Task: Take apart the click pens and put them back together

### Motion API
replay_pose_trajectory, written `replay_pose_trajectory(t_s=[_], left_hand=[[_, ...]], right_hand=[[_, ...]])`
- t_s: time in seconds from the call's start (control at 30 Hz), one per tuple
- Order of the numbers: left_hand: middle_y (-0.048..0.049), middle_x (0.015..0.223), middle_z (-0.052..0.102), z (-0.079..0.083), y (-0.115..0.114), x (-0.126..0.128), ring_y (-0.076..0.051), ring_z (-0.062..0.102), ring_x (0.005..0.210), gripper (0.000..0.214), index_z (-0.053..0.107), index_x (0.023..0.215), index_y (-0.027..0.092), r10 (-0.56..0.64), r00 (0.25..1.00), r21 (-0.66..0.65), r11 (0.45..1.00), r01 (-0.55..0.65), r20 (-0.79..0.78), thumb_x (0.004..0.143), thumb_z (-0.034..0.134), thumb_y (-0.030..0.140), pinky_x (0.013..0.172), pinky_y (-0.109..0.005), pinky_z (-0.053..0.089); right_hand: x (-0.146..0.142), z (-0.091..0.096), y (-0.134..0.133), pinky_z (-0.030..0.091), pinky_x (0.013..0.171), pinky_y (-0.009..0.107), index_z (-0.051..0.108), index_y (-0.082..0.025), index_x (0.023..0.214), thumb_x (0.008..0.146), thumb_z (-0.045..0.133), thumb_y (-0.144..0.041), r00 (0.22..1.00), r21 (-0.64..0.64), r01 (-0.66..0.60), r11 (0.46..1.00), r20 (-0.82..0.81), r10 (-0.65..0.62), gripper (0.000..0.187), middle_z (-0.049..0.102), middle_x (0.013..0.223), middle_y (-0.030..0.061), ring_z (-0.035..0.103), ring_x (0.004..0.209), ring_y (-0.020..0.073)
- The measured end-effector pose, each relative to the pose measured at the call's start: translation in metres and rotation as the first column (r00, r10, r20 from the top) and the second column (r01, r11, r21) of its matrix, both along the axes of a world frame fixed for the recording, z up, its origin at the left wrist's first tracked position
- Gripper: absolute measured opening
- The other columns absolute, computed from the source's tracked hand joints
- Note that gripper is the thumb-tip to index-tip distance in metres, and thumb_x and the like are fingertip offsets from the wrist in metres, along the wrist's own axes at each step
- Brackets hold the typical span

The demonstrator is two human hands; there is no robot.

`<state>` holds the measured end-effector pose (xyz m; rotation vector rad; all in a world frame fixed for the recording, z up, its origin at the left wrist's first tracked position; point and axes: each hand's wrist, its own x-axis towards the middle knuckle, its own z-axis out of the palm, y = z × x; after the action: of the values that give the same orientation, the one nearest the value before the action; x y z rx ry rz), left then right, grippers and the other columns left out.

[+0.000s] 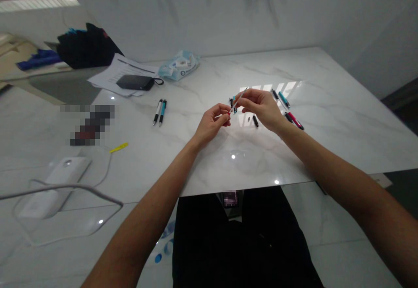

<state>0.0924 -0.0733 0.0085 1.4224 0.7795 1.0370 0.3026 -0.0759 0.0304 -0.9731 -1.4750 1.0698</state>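
Refill (pixel 239 100), thin and pale, held in the air above the middle of the table (pixel 329 122). Left hand (pixel 212 124) narrow, thumb and fingertips pinching its lower end; right hand (pixel 261 108) narrow too, fingers curled around its upper part. Forearms (pixel 336 166) angle inward from the near edge, hands close together. Black pen piece (pixel 255 121) lies just below right hand. Teal pen (pixel 284 99) and red pen (pixel 295 120) lie right of it. Two pens (pixel 160 112) lie well left.
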Motion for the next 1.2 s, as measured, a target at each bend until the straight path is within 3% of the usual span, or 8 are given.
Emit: replay_pose_trajectory(t_s=[0.13, 0.23, 0.4, 0.5, 0.8, 0.97, 1.07, 1.2], left_hand=[[0.0063, 0.074, 0.050, 0.000, 0.002, -0.001, -0.004, 0.039, 0.051, 0.014, 0.068, 0.099, 0.019, 0.040, 0.998, -0.088, 0.996, -0.035, 0.053, 0.085, 0.067, 0.023, 0.049, -0.020, 0.028], [0.0065, 0.072, 0.047, 0.003, 0.003, -0.004, -0.004, 0.030, 0.050, 0.015, 0.069, 0.098, 0.020, 0.116, 0.992, -0.081, 0.990, -0.112, 0.054, 0.085, 0.073, 0.028, 0.047, -0.022, 0.020], [0.0023, 0.077, 0.062, 0.006, 0.002, -0.006, -0.006, 0.039, 0.054, 0.041, 0.076, 0.104, 0.024, 0.125, 0.992, -0.016, 0.992, -0.125, 0.001, 0.077, 0.091, 0.050, 0.049, -0.024, 0.029], [0.0006, 0.077, 0.067, 0.005, 0.002, -0.004, -0.008, 0.043, 0.056, 0.045, 0.077, 0.099, 0.024, 0.125, 0.992, 0.005, 0.992, -0.125, -0.025, 0.073, 0.095, 0.055, 0.050, -0.025, 0.031], [0.0024, 0.073, 0.061, 0.003, 0.004, -0.003, -0.006, 0.039, 0.053, 0.034, 0.073, 0.087, 0.022, 0.165, 0.985, -0.003, 0.986, -0.165, 0.048, 0.075, 0.093, 0.047, 0.048, -0.023, 0.027], [0.0000, 0.083, 0.067, 0.005, 0.010, -0.010, -0.006, 0.039, 0.053, 0.025, 0.073, 0.091, 0.022, 0.284, 0.958, 0.011, 0.959, -0.284, 0.039, 0.082, 0.083, 0.043, 0.047, -0.024, 0.027], [-0.0022, 0.086, 0.071, 0.003, 0.012, -0.013, -0.008, 0.041, 0.055, 0.024, 0.075, 0.090, 0.021, 0.323, 0.945, 0.069, 0.945, -0.319, -0.050, 0.087, 0.077, 0.045, 0.049, -0.026, 0.029], [-0.0020, 0.076, 0.069, -0.001, 0.007, -0.012, -0.013, 0.047, 0.063, 0.025, 0.077, 0.086, 0.021, 0.363, 0.890, 0.322, 0.907, -0.271, -0.276, 0.091, 0.074, 0.046, 0.058, -0.028, 0.036]], right_hand=[[0.003, -0.003, 0.005, 0.061, 0.079, 0.033, 0.078, -0.024, 0.112, 0.090, 0.078, -0.063, 0.995, 0.013, 0.091, 0.996, -0.048, -0.090, 0.044, 0.079, 0.109, 0.0070, 0.074, 0.099, 0.0197], [0.000, -0.005, 0.002, 0.061, 0.080, 0.034, 0.081, -0.022, 0.108, 0.091, 0.079, -0.058, 0.995, 0.082, 0.076, 0.994, 0.064, -0.081, 0.040, 0.080, 0.104, 0.0066, 0.073, 0.093, 0.0190], [-0.011, -0.003, -0.013, 0.060, 0.087, 0.037, 0.086, -0.022, 0.105, 0.097, 0.073, -0.045, 0.928, 0.167, 0.023, 0.986, 0.362, -0.083, 0.027, 0.083, 0.104, 0.0072, 0.072, 0.092, 0.0200], [-0.013, 0.001, -0.019, 0.058, 0.089, 0.037, 0.087, -0.024, 0.105, 0.100, 0.071, -0.039, 0.868, 0.195, -0.020, 0.981, 0.490, -0.080, 0.023, 0.084, 0.103, 0.0065, 0.071, 0.090, 0.0198], [-0.009, 0.000, -0.016, 0.055, 0.084, 0.036, 0.086, -0.023, 0.109, 0.098, 0.071, -0.032, 0.807, 0.198, -0.072, 0.977, 0.587, -0.060, 0.020, 0.082, 0.100, 0.0059, 0.069, 0.086, 0.0192], [-0.002, 0.005, -0.015, 0.053, 0.082, 0.035, 0.078, -0.020, 0.114, 0.096, 0.071, -0.028, 0.787, 0.206, -0.036, 0.978, 0.609, -0.099, 0.020, 0.078, 0.092, 0.0048, 0.068, 0.083, 0.0188], [0.007, 0.017, -0.016, 0.052, 0.080, 0.036, 0.074, -0.019, 0.118, 0.094, 0.069, -0.022, 0.749, 0.211, 0.041, 0.977, 0.640, -0.170, 0.025, 0.078, 0.093, 0.0054, 0.068, 0.081, 0.0188], [0.024, 0.032, -0.013, 0.051, 0.083, 0.039, 0.078, -0.020, 0.110, 0.092, 0.065, -0.017, 0.625, 0.203, 0.125, 0.971, 0.744, -0.237, 0.022, 0.078, 0.091, 0.0061, 0.069, 0.080, 0.0208]])
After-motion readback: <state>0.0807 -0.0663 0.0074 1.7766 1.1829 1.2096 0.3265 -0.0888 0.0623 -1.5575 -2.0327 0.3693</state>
